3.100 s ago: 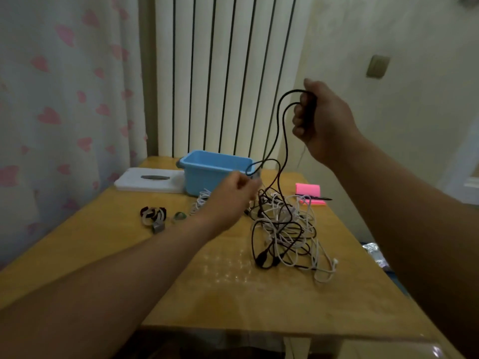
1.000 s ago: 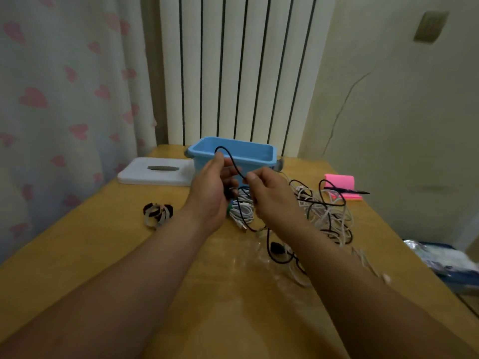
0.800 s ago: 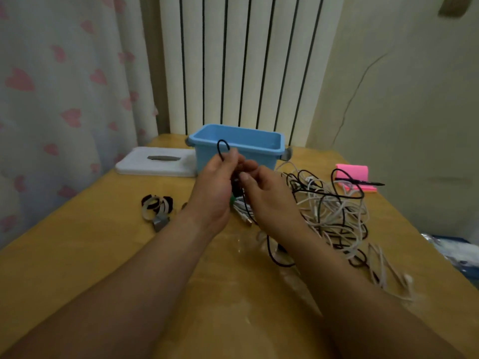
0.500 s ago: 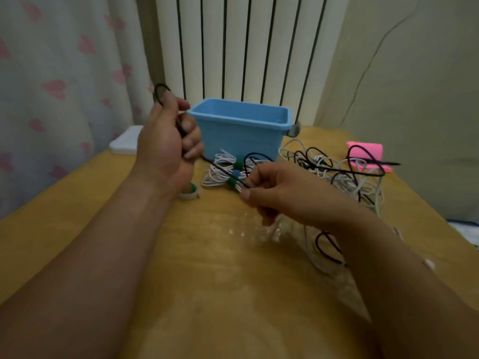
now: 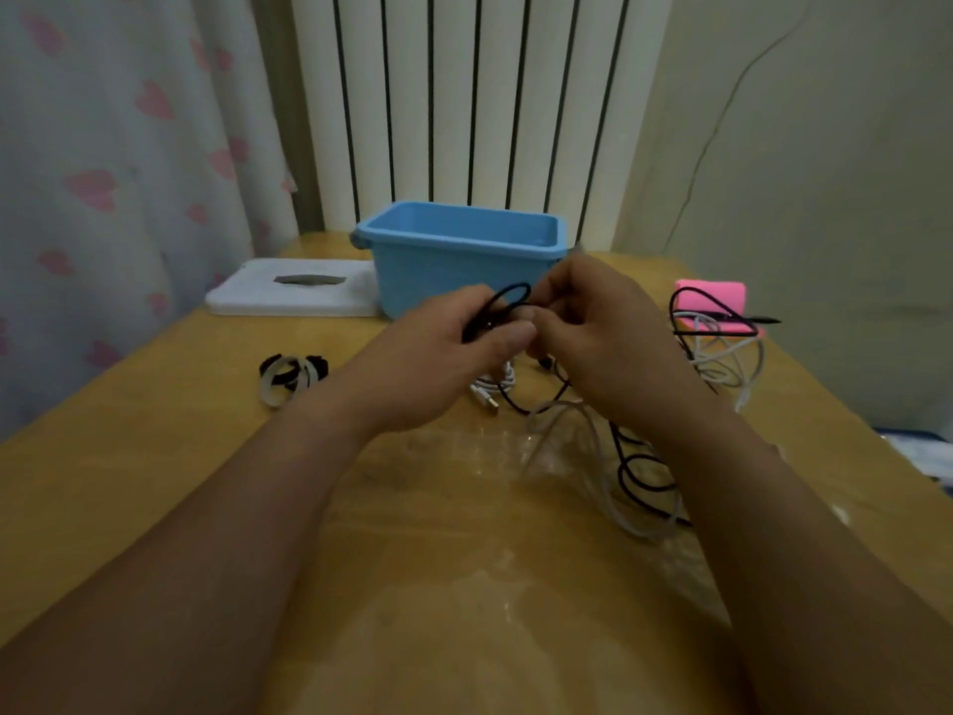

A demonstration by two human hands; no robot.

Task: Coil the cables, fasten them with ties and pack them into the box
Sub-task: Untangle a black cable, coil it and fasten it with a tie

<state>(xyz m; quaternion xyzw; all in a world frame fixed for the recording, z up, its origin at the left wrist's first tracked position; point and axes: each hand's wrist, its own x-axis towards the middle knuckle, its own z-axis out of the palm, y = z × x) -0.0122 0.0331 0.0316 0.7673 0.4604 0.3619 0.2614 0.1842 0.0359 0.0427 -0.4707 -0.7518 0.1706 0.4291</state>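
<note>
My left hand (image 5: pixel 443 353) and my right hand (image 5: pixel 598 338) meet just in front of the blue box (image 5: pixel 412 270). Both pinch a black cable (image 5: pixel 508 296), which forms a small loop above my fingers and trails down to the table under my right wrist. A tangle of black and white cables (image 5: pixel 722 353) lies at the right, partly hidden by my right arm. A white cable end with a plug (image 5: pixel 487 397) shows below my hands. Black and white ties (image 5: pixel 289 376) lie at the left.
A white lid (image 5: pixel 294 296) lies left of the box. A pink notepad (image 5: pixel 714 301) with a pen across it sits at the back right. The wooden table (image 5: pixel 154 456) stands against a radiator and a curtain.
My left hand has come down from beside the box and met my right hand again. The black cable now makes a small loop between them.
</note>
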